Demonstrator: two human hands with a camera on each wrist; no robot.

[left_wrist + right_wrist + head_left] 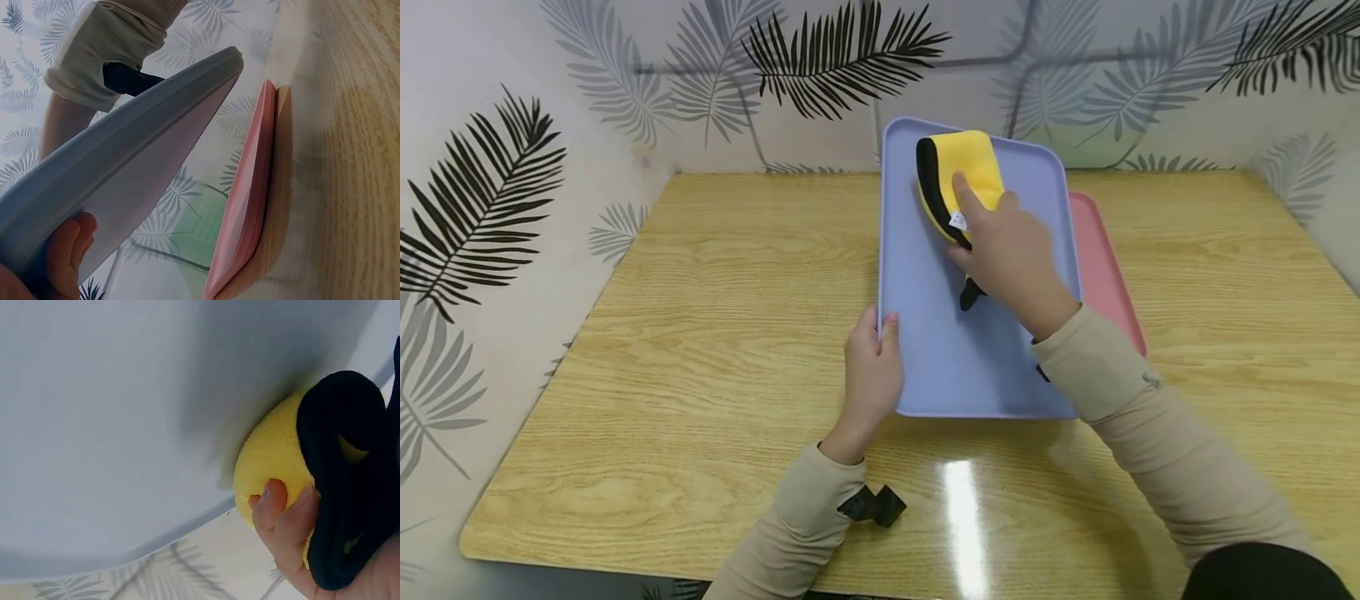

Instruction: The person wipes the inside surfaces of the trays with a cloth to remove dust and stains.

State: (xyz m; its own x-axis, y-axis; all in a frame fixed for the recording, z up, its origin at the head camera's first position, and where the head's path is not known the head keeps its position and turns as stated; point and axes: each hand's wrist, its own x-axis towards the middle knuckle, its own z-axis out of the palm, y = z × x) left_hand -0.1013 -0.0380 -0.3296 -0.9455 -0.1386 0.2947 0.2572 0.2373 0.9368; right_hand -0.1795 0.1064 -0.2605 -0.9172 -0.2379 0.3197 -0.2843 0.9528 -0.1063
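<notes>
Showing at the near right corner is a rounded black shape (1262, 573), too cropped to identify. Beside it, a beige right sleeve (1150, 425) slants over a wood-grain table (685, 375); a matching left sleeve (801, 508) comes up from the near edge, two small black blocks (874, 506) at its cuff. A bright streak of light (966, 525) gleams on the tabletop between the two arms.

Farther in, the person's left hand (872, 375) grips the left rim of a blue tray (955, 367) toward its near corner, thumb on the rim and fingers curled beneath. The tray is held raised and tilted, its near edge apart from the table. Over its right side, the right hand (1011, 250) grasps a yellow cloth piece (966, 158) with black edging, the index finger laid along the fabric and other fingers curled into it. The cloth touches the tray's inner surface toward the far end; a small white label (958, 221) shows by the fingers, and a black tip (970, 294) pokes out below the palm.

Partly hidden beyond, a pink tray (1101, 258) lies on the table to the right. At the far side rises a pale wall (936, 92) patterned with black and gray fronds.
</notes>
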